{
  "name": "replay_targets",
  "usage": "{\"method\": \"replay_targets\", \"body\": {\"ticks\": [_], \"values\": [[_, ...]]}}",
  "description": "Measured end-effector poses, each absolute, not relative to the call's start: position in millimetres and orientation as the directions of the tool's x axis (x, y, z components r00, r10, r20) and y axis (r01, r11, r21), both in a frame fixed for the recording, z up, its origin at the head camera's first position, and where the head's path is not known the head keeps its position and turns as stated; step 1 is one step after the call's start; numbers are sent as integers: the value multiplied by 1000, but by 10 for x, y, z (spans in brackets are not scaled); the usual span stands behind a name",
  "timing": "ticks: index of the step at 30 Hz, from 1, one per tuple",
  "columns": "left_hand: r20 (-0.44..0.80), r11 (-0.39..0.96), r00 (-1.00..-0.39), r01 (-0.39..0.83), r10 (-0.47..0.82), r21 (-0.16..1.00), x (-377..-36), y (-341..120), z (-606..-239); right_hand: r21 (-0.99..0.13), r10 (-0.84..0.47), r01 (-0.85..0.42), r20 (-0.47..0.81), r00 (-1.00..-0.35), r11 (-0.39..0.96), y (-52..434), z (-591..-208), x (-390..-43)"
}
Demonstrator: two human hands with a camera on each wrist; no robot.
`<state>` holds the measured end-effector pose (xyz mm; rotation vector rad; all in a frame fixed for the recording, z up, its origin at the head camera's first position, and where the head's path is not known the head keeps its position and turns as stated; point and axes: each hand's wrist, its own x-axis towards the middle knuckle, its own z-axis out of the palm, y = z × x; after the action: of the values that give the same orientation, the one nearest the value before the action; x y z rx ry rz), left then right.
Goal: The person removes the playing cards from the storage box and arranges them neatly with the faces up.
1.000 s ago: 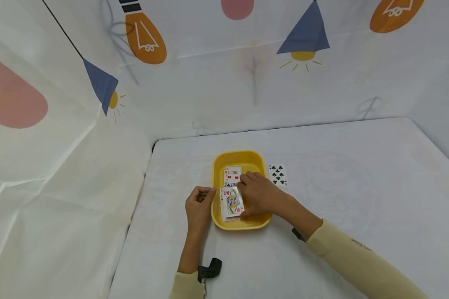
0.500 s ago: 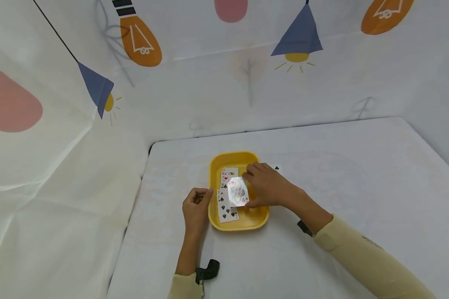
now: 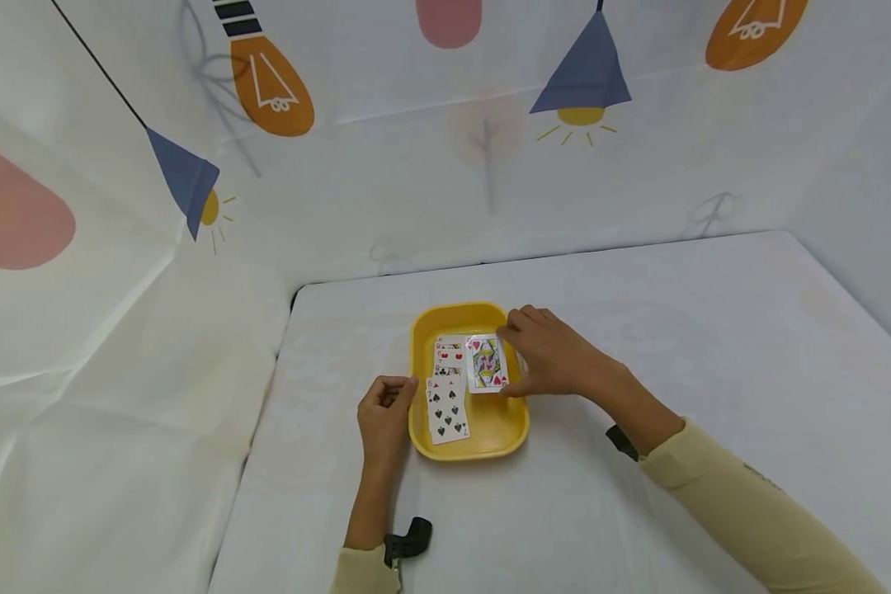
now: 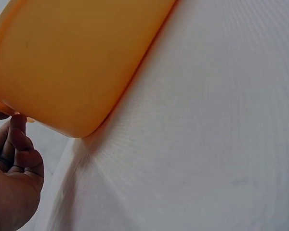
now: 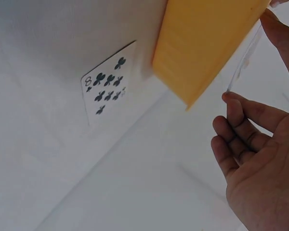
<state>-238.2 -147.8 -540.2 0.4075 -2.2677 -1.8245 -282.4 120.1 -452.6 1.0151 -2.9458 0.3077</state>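
Observation:
A yellow tray (image 3: 490, 425) stands on the white table. At its left side my left hand (image 3: 384, 421) pinches the rim with thumb and forefinger; the left wrist view shows this hand (image 4: 14, 180) at the tray's outer wall (image 4: 72, 62). My right hand (image 3: 557, 355) holds a queen of hearts playing card (image 3: 486, 363) by its edges, between thumb and fingertips, over the tray's right side. In the right wrist view the card appears edge-on. Inside the tray, a seven of spades (image 3: 448, 412) lies on top of the nearer cards, below an overlapping column of cards (image 3: 449, 356).
An eight of clubs (image 5: 108, 82) lies on the table beside the tray's right wall, mostly hidden behind my right hand in the head view. White sheeting (image 3: 431, 181) with printed lamps rises behind the table and at its left.
My right hand has lifted the queen of hearts off the seven of spades and carried it up and right, beside the upper card column. The left hand stays at the rim.

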Motion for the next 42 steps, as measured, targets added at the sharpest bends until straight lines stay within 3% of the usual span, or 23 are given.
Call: {"method": "replay_targets", "body": {"ticks": [19,42], "values": [[3,183,-944,-61,-329,981,-2388,-1479,-5417,-192,-574,-584,107,-812,789,1646,-4481,-2870],[8,174,-943,-53,-333,983,-2384,-1476,-5401,-196,-497,-491,23,-868,849,2059,-4674,-2957]]}}
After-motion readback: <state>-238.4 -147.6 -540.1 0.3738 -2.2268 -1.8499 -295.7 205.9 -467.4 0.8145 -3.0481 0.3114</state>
